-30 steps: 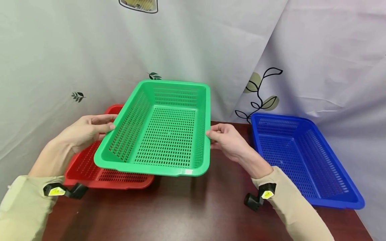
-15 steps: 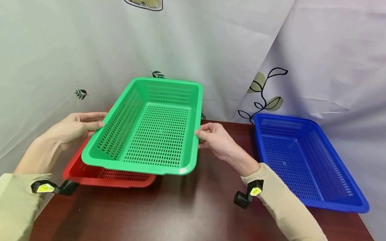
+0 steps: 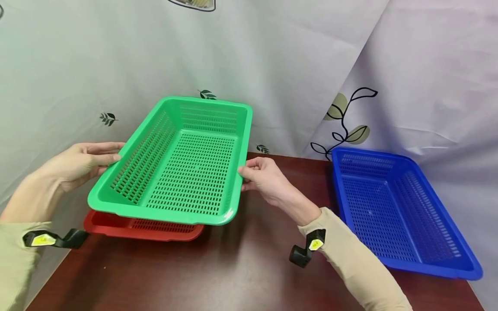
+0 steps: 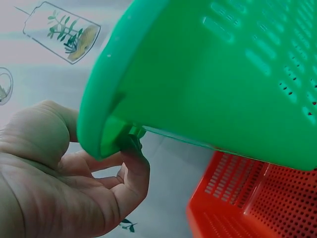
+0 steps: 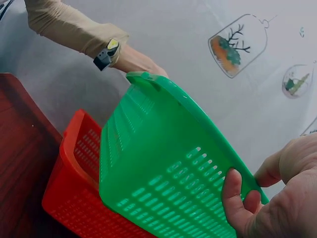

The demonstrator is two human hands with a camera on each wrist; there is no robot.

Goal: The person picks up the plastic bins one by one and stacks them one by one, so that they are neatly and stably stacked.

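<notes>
A slotted green plastic basket [image 3: 163, 214] hangs between my two hands in the head view, its inside facing me and holding nothing. My left hand [image 3: 75, 164] pinches its left rim; the left wrist view shows fingers curled under the lip [image 4: 94, 124]. On the opposite side, my right hand [image 3: 268, 181] grips the rim with the thumb on top, and the right wrist view shows fingertips [image 5: 232, 191] against the outer wall. Below the green basket stands a red basket [image 3: 144, 232], mostly hidden by it. In the right wrist view, the green basket overlaps the red basket's opening.
A blue basket [image 3: 439, 271] of similar make stands on the right of the dark reddish-brown table [image 3: 249, 268]. Behind the table hangs a pale cloth [image 3: 292, 77] with printed leaves and jars. A small camera is strapped to each sleeve.
Both hands have carried the green basket leftward, so that it covers more of the red basket. The head view has shifted slightly. Both grips look the same as before.
</notes>
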